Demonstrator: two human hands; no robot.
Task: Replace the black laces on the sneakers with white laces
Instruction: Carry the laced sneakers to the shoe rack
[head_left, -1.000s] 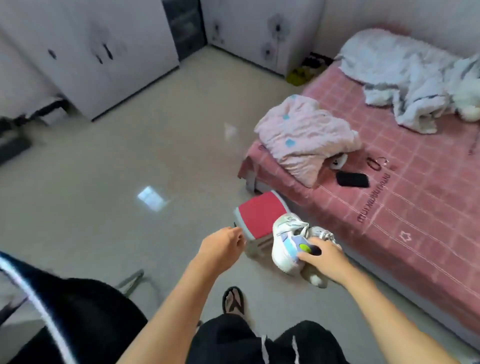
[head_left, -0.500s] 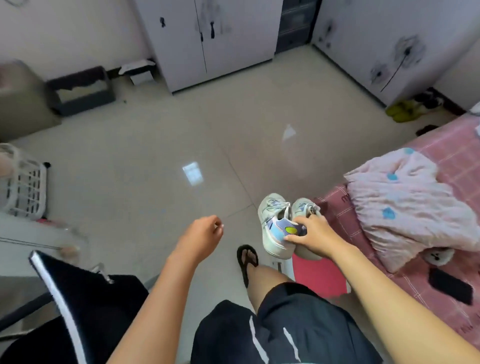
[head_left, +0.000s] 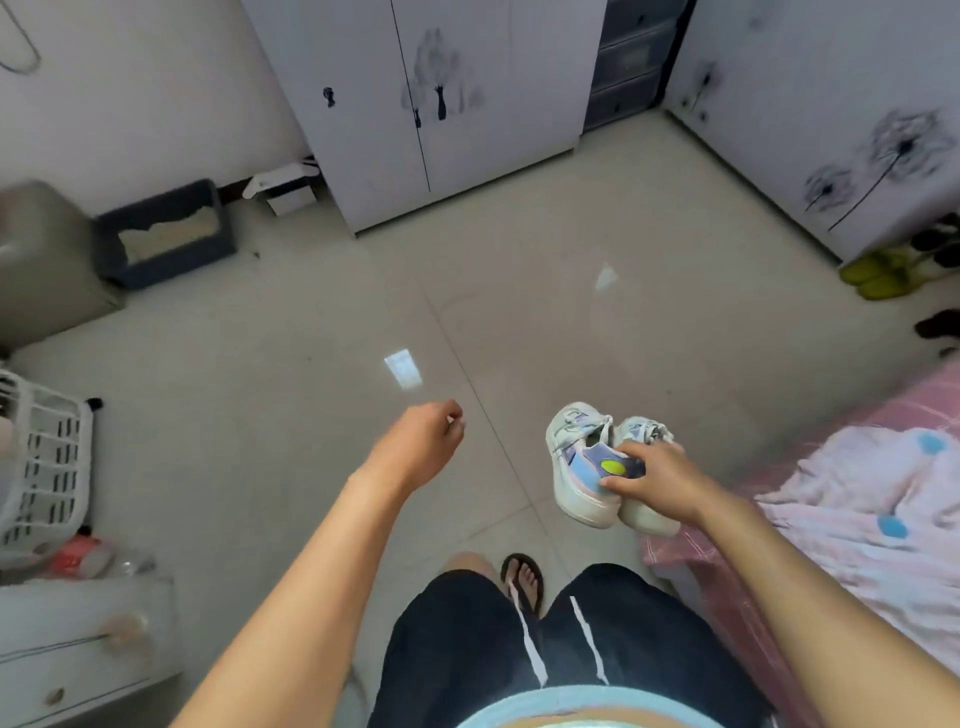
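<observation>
A pair of pale sneakers (head_left: 576, 467) with blue and lilac side panels and a yellow-green dot hangs in the air above the tiled floor, toes pointing away. My right hand (head_left: 657, 480) grips both shoes together at their collars. My left hand (head_left: 423, 447) is stretched forward to the left of the shoes, fingers loosely curled and holding nothing. No laces, black or white, can be made out clearly.
A bed with a pink checked sheet (head_left: 930, 400) and a pink garment (head_left: 862, 493) lies at the right. White wardrobes (head_left: 467, 104) stand at the back. A white basket (head_left: 41, 457) and a white drawer unit (head_left: 78, 639) sit at the left. Yellow slippers (head_left: 878, 273) lie by the right wardrobe.
The view has swung left, away from the bed toward the open floor. My right hand has lifted the sneakers off the red stool and carried them along; the left hand stays empty.
</observation>
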